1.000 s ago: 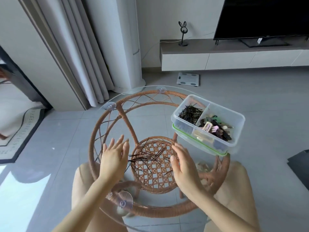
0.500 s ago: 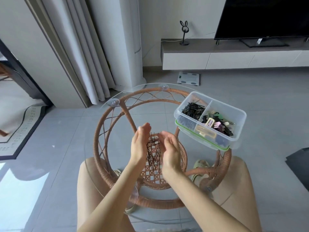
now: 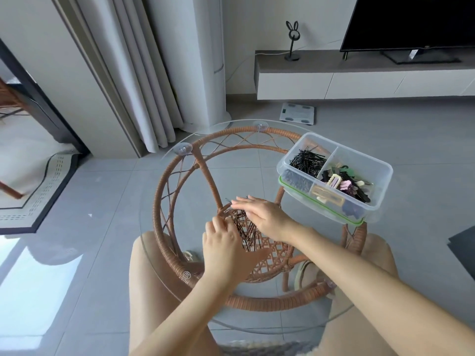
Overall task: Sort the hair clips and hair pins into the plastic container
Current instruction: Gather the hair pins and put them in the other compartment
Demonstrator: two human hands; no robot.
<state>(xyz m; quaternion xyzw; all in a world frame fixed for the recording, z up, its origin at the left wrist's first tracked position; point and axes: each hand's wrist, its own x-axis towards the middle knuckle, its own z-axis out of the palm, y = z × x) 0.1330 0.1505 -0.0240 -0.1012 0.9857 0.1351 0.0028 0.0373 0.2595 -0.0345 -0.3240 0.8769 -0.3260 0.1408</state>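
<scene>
A bundle of black hair pins lies on the round glass tabletop, squeezed between my two hands. My left hand curls its fingers against the bundle's left side. My right hand lies over its upper end, fingers together and pointing left. A clear plastic container stands at the table's right edge. Its left compartment holds black hair pins, its right compartment mixed hair clips.
Under the glass is a rattan table frame with a woven lower shelf. My knees show below the table. A scale lies on the grey floor, with curtains at the left and a TV bench at the back.
My hands swept the scattered hair pins together from both sides into one bundle. They have since dropped lower onto it, the right hand now lying over its top.
</scene>
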